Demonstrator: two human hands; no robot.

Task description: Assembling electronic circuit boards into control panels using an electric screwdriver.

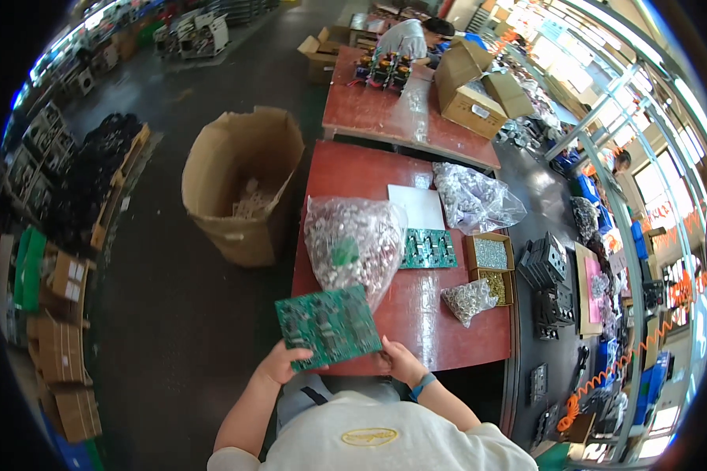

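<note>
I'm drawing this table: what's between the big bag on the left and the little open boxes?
In the head view, a green circuit board lies on the red table between the big bag and the little open boxes.

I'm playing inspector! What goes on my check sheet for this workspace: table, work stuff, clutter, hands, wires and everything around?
Surface: shiny red rectangular table, partly covered.
Job's things: green rectangular circuit board in hand; second green circuit board lying on the table.
Clutter: bulky clear plastic bag of small parts; flat white sheet.
Grip: left hand holds the nearer board; right hand is at its right corner, contact unclear.
Cables: orange coiled line at right, cable or hose unclear.
Surroundings: tall open brown cardboard box left of the table.
</note>
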